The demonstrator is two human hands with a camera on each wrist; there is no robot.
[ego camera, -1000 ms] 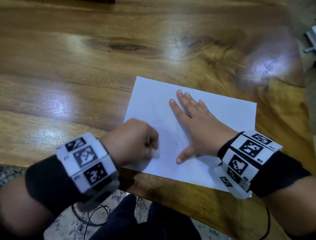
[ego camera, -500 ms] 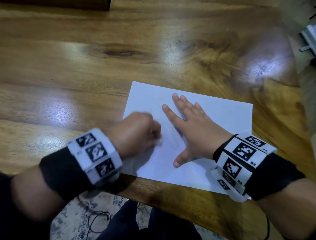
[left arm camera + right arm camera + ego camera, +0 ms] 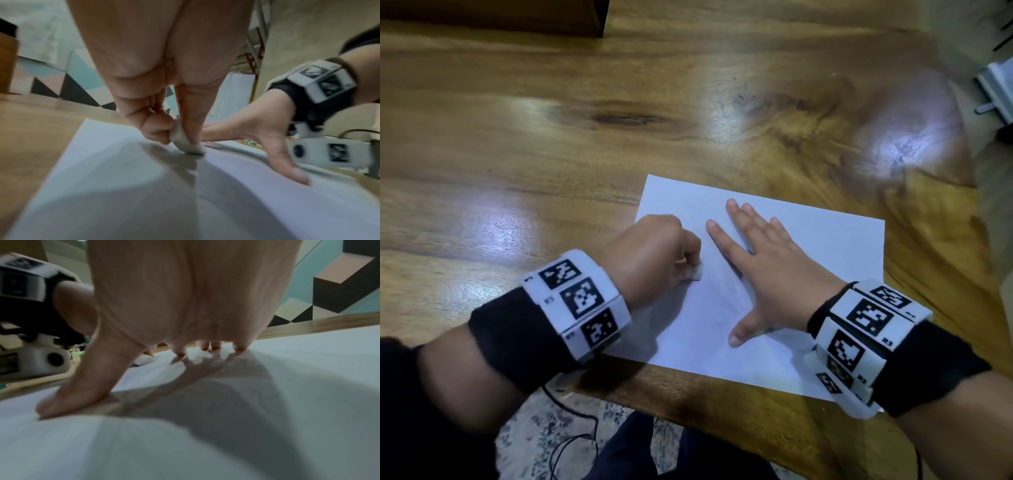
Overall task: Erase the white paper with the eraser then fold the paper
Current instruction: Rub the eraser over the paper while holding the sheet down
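Observation:
A white paper (image 3: pixel 825 246) lies flat on the wooden table (image 3: pixel 517 154), near its front edge. My left hand (image 3: pixel 654 253) pinches a small white eraser (image 3: pixel 697 274) and holds its dark lower edge on the paper's left part; the eraser (image 3: pixel 182 139) shows between thumb and curled fingers in the left wrist view. My right hand (image 3: pixel 767 270) lies flat on the paper's middle, fingers straight and spread, thumb out towards me. Faint pencil marks show on the paper (image 3: pixel 308 369) between and under the hands.
A dark wooden block (image 3: pixel 493 17) stands at the table's far left edge. A white and grey object (image 3: pixel 996 89) sits off the table at the far right. Below the front edge are dark trousers (image 3: pixel 661 452) and a thin black cable (image 3: pixel 571 421) over a patterned floor.
My left hand with the eraser has moved away from me along the paper's left part, by a short stretch. The right hand has stayed flat on the paper.

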